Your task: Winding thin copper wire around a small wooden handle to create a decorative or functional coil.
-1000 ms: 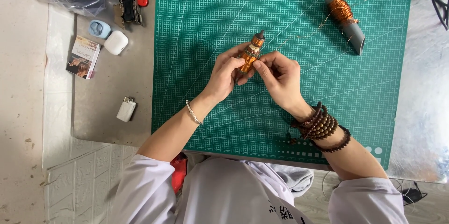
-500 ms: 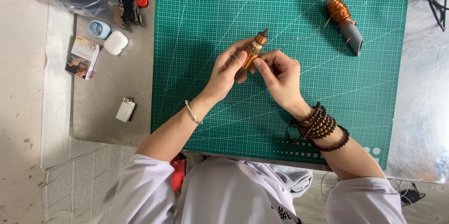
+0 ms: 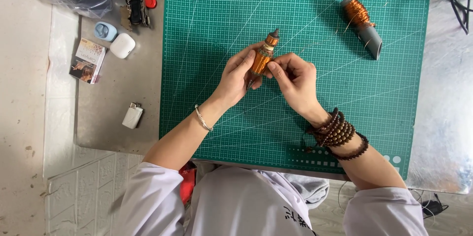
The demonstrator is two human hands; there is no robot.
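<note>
Over the middle of a green cutting mat (image 3: 207, 34), both hands hold a small motor rotor wound with copper wire (image 3: 263, 54), its shaft pointing away from me. My left hand (image 3: 236, 75) grips the wound body from the left. My right hand (image 3: 293, 80) pinches it from the right, fingertips on the winding. A thin silver bangle is on my left wrist and dark wooden bead bracelets (image 3: 337, 132) on my right. At the mat's far right lies a spool of copper wire on a grey tube (image 3: 363, 21), with a fine strand running toward the rotor.
Left of the mat on the grey tabletop lie a key bunch (image 3: 135, 9), a blue and a white earbud case (image 3: 116, 41), a small printed box (image 3: 87, 61) and a white lighter (image 3: 132, 116). A dark bag sits top left, cables top right.
The rotor and both hands have shifted very slightly; the fingers keep working on the winding. Nothing else moved.
</note>
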